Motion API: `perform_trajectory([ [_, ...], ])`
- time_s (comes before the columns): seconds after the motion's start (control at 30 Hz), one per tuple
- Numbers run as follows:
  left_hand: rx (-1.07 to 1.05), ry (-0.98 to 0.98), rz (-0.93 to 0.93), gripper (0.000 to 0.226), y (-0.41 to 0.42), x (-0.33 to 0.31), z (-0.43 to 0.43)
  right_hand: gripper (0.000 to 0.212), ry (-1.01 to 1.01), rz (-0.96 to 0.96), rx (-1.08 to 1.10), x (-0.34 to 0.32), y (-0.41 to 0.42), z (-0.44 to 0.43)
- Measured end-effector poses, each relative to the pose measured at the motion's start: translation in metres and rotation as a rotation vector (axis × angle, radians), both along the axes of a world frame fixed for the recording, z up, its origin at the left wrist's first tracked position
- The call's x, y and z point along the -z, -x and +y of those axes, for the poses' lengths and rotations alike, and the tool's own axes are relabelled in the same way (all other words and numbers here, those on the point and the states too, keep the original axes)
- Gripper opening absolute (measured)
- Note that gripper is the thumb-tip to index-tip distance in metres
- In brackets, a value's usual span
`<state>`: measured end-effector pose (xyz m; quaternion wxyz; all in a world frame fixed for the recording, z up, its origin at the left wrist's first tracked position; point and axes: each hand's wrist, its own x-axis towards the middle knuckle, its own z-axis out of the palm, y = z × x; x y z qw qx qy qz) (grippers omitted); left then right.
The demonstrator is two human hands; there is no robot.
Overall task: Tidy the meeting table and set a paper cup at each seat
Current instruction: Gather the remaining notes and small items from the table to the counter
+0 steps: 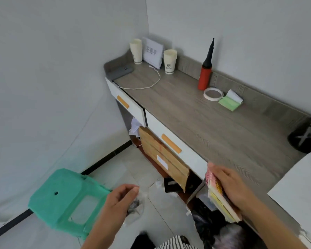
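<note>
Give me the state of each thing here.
Corner cream paper cup stack: upright.
Nearer cream paper cup stack: upright.
Red plastic hand pump: upright.
White tape roll: flat.
Green paper notepad: cover folded back.
Coloured paper pads: in right grip.
Clear plastic bag: in left grip.

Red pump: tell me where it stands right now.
In the head view the red pump stands upright at the back edge of the desk, right of the right-hand paper cup stack and next to the tape roll.
</note>
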<state>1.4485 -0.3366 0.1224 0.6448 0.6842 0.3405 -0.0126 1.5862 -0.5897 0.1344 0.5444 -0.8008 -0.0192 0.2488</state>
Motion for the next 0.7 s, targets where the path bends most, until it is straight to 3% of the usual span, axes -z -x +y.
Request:
perform_trajectory([
  [0.13, 0.025, -0.046, 0.035, 0.015, -0.061, 0.014, 0.029, 0.069, 0.008, 0.028, 0.093, 0.004, -0.059, 0.013],
  [0.2, 0.056, -0.052, 0.043, 0.015, -0.099, 0.017, 0.046, 0.072, -0.026, 0.147, 0.171, 0.005, -0.084, 0.014],
  [0.3, 0.096, -0.032, 0.049, 0.014, -0.167, 0.021, 0.068, 0.112, -0.138, 0.313, 0.23, 0.007, -0.126, 0.004],
  [0.37, 0.167, -0.003, 0.046, 0.014, -0.218, 0.017, 0.081, 0.121, -0.163, 0.281, 0.218, 0.0, -0.155, 0.003],
  [0.43, 0.273, 0.026, 0.043, 0.016, -0.267, 0.012, 0.091, 0.114, -0.002, 0.203, 0.183, -0.008, -0.186, 0.007],
  [0.5, 0.375, 0.031, 0.026, 0.017, -0.313, 0.003, 0.098, 0.108, 0.281, 0.088, 0.179, -0.011, -0.222, 0.012],
  [0.6, 0.513, 0.008, -0.022, 0.016, -0.373, -0.007, 0.104, 0.105, 0.651, -0.176, 0.27, -0.007, -0.284, 0.02],
  [0.7, 0.624, 0.002, -0.039, 0.018, -0.414, -0.004, 0.104, 0.1, 0.966, -0.339, 0.183, 0.001, -0.34, 0.015],
])
